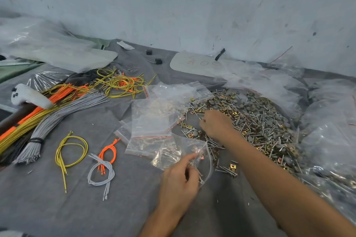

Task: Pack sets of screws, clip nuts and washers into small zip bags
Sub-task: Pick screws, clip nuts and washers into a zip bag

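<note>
Pinching a small zip bag near its mouth between thumb and fingers, the left hand holds it just off the near-left edge of the hardware pile. The opening faces the pile, probably so picked parts travel only a short way. The right hand sits on the pile's left edge, fingers curled down among screws, clip nuts and washers. Its fingertips are hidden, so I cannot tell whether it has a piece. A stack of empty bags lies touching the pile's left edge, within easy reach for the next set. A few stray screws and one clip nut lie just off the pile's near edge, beside the held bag. Left of the pile, past the stack, the wire bundles crowd the grey cloth. On the pile's right and far sides, crumpled clear plastic hems it in. The freest room is the cloth on the near side of the pile, where the forearms come in.
</note>
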`<act>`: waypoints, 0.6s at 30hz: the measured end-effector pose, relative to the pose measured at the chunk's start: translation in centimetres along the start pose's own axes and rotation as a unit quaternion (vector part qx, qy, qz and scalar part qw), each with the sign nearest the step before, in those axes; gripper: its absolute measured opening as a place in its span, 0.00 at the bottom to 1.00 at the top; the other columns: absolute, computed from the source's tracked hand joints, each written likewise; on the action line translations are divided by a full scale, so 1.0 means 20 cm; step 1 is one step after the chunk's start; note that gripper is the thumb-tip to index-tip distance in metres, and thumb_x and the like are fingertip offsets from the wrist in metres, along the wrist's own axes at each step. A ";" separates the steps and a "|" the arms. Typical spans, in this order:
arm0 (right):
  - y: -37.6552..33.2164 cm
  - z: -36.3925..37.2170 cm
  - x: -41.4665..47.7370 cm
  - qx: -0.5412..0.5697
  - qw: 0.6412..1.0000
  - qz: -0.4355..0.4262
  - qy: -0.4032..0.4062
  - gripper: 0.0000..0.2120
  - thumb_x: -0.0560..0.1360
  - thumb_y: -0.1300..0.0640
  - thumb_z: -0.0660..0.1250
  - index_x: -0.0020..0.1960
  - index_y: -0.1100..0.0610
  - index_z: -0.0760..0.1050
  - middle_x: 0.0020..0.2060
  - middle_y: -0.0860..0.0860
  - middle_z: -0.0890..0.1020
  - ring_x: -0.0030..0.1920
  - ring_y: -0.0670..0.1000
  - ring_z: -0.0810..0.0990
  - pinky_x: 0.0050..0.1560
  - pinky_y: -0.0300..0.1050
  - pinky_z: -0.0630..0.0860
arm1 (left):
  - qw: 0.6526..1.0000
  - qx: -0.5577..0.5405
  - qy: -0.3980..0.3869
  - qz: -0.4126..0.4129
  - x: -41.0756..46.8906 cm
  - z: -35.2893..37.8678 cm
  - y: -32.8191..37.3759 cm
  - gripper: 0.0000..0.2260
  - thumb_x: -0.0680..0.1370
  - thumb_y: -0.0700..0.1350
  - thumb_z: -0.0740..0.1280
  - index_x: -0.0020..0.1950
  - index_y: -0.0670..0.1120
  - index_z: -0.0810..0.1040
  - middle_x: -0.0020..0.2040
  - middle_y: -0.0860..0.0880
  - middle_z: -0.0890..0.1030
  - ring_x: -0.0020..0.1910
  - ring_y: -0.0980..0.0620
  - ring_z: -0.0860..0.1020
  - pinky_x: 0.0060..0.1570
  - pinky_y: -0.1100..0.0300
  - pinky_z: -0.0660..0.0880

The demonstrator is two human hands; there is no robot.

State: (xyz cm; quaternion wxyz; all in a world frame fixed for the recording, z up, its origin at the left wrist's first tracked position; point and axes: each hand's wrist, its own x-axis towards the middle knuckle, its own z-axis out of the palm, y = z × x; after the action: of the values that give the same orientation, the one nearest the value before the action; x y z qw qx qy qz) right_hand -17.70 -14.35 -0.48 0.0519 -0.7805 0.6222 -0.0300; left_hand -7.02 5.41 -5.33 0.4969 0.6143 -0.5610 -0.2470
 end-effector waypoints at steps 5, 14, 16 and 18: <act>0.02 -0.12 -0.24 0.300 0.953 0.006 0.044 0.06 0.79 0.54 0.63 0.45 0.55 0.71 0.39 0.54 0.81 0.38 0.58 0.80 0.41 0.58 0.78 | 1.000 0.004 0.003 -0.008 0.01 -0.01 0.00 0.15 0.76 0.48 0.62 0.60 0.57 0.80 0.30 0.59 0.76 0.29 0.60 0.74 0.34 0.60 0.73; 0.07 -0.14 -0.95 0.256 0.966 -0.020 0.002 0.05 0.70 0.45 0.67 0.41 0.46 0.76 0.33 0.39 0.81 0.33 0.42 0.77 0.34 0.39 0.72 | 1.000 0.016 0.004 -0.018 0.01 -0.01 0.01 0.17 0.75 0.49 0.62 0.61 0.55 0.81 0.31 0.60 0.77 0.31 0.60 0.75 0.39 0.56 0.76; 0.06 -0.12 -0.97 0.186 0.982 -0.024 -0.009 0.10 0.69 0.42 0.62 0.42 0.47 0.75 0.34 0.43 0.82 0.36 0.44 0.79 0.40 0.46 0.76 | 1.000 0.020 0.003 -0.015 0.01 -0.01 0.02 0.17 0.75 0.49 0.62 0.61 0.54 0.81 0.33 0.61 0.78 0.31 0.60 0.75 0.39 0.56 0.76; 0.03 -0.10 -0.95 0.121 0.992 -0.021 -0.001 0.11 0.71 0.43 0.60 0.43 0.50 0.74 0.39 0.47 0.83 0.43 0.52 0.81 0.46 0.49 0.76 | 1.000 0.022 0.002 -0.010 0.00 -0.01 0.02 0.17 0.75 0.48 0.62 0.61 0.54 0.82 0.32 0.61 0.78 0.31 0.61 0.74 0.39 0.56 0.76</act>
State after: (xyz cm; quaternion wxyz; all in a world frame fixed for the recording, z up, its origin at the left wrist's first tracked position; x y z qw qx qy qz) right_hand -22.79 3.94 1.84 0.1459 -0.7814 0.5975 -0.1052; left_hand -7.02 5.48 -4.97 0.4820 0.6312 -0.5591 -0.2379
